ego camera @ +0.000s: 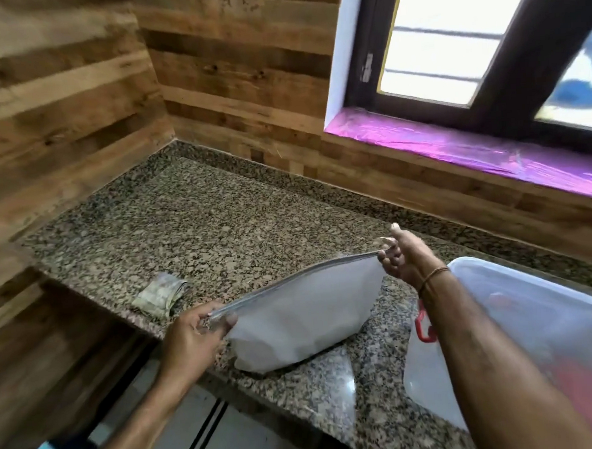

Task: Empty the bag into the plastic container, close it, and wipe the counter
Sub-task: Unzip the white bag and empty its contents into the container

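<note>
One bag [302, 309] on the counter [219, 228], left hand [191, 339] and right hand [404, 258] each pinching a top corner, one container [550, 331], one cloth [161, 295].

Daylight enters through the window [449, 44] at 1 o'clock, its panes blown out to white. The granite tabletop [219, 221] shows a pale glare patch at 5 o'clock. Motion blur smears the wooden wall [58, 99] at 10 o'clock, and straight lines bow near the edges. The plastic container [550, 331] at 4 o'clock looks soft.

white zip bag [302, 313] rests on speckled counter [202, 222] beside clear plastic container [533, 332].
</note>
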The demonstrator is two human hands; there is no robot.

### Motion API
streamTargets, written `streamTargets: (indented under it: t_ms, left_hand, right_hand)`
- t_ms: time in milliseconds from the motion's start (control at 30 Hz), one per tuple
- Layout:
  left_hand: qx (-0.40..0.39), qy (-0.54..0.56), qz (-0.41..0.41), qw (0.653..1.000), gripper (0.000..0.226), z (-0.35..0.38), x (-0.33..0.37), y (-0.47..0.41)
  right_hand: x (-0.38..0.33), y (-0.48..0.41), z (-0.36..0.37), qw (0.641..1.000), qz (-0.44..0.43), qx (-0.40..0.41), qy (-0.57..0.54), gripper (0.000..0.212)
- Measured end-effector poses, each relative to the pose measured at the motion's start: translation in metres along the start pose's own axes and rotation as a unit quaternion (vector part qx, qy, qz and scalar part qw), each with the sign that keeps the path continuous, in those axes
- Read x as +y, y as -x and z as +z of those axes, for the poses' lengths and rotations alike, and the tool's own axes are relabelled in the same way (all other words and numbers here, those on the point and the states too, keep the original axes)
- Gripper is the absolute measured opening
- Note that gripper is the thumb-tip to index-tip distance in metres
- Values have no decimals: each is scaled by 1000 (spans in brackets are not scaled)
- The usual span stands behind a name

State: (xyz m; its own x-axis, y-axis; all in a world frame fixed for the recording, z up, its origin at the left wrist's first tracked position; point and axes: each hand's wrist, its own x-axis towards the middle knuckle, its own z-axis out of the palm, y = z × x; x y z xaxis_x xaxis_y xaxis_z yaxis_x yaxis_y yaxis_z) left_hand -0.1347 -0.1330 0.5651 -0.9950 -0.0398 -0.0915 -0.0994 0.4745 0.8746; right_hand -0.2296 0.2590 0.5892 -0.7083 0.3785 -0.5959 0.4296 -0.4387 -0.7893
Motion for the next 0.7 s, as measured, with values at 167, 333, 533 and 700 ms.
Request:
streamTargets:
  t_ms: [167, 333, 533, 700]
  left_hand:
    - [-121, 393, -280, 868, 82, -1, 1, -7]
    - [-92, 513, -338, 784, 27, 13, 9, -13]
    - [-118, 487, -231, 834, 67, 19, -19, -7]
    - [-194, 304, -263, 895, 87, 12, -39, 2]
  right_hand:
    - [-4, 5, -3, 991, 12, -53, 119, 30]
    - [8, -2, 6, 988, -74, 14, 135, 31]
    - [10, 3, 0, 986, -76, 37, 141, 56]
    - [2, 13, -7, 958, -73, -11, 277, 55]
